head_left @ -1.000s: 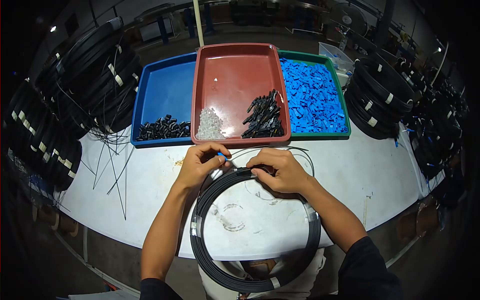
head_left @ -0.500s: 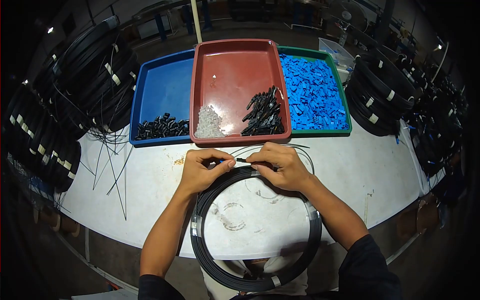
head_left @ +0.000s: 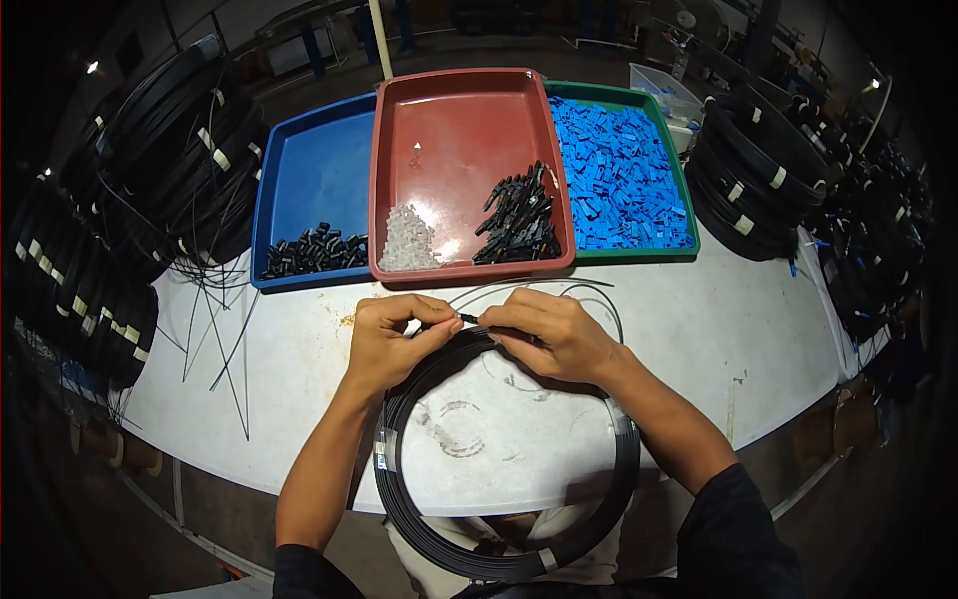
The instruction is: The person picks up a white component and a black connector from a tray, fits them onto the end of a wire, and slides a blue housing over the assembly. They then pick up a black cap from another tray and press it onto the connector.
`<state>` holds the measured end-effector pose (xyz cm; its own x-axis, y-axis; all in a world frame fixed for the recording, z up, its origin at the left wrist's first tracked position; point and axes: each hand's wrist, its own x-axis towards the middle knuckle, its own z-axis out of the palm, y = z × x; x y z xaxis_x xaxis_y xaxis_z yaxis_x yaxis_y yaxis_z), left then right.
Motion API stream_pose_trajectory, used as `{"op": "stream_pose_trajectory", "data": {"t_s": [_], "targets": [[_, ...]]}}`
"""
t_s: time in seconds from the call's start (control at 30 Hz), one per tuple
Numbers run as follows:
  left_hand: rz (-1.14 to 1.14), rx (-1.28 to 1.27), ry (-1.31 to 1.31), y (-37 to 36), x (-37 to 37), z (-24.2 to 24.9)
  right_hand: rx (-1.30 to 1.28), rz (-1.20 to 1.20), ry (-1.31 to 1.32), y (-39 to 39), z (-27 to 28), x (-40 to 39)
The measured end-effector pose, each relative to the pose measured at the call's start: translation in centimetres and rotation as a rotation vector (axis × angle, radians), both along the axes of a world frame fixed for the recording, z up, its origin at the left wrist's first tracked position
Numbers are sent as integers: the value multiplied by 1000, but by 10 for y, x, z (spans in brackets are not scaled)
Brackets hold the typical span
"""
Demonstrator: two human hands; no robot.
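My left hand point(head_left: 394, 339) is closed in a pinch on the left end of a small black connector point(head_left: 468, 318). The right end of that connector is in the pinched fingers of my right hand point(head_left: 554, 334), and both sets of fingertips cover most of it. Just below my hands is the upper edge of a coil of black cable point(head_left: 391, 486), bound with bands of clear tape and reaching over the table's front edge. A loose cable end point(head_left: 584, 283) arcs up behind my right hand.
A blue tray point(head_left: 319, 170) holds short black parts. White pieces and thin black parts lie in a red tray point(head_left: 449, 130). Blue clips fill a green tray point(head_left: 682, 190). Stacked cable coils point(head_left: 753, 180) flank the white table point(head_left: 699, 329), with loose cable ends at left.
My hands have drawn slightly closer together around the connector. The blue bit seen at my left fingers is now hidden. The whole view has shifted a little.
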<state>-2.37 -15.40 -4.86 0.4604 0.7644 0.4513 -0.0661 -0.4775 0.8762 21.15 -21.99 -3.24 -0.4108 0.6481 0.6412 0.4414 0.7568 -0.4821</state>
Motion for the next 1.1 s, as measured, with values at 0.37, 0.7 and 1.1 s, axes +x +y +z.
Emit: {"op": "stream_pose_trajectory", "data": {"t_s": [0.37,0.7,1.1], "targets": [[-1,279,-6,-6,7,5,-13,10,14,-1,3,1],[11,270,-19,-6,10,4,-69,10,-9,-2,4,1],[14,343,-31,-8,11,6,-118,36,29,-4,3,1]]}}
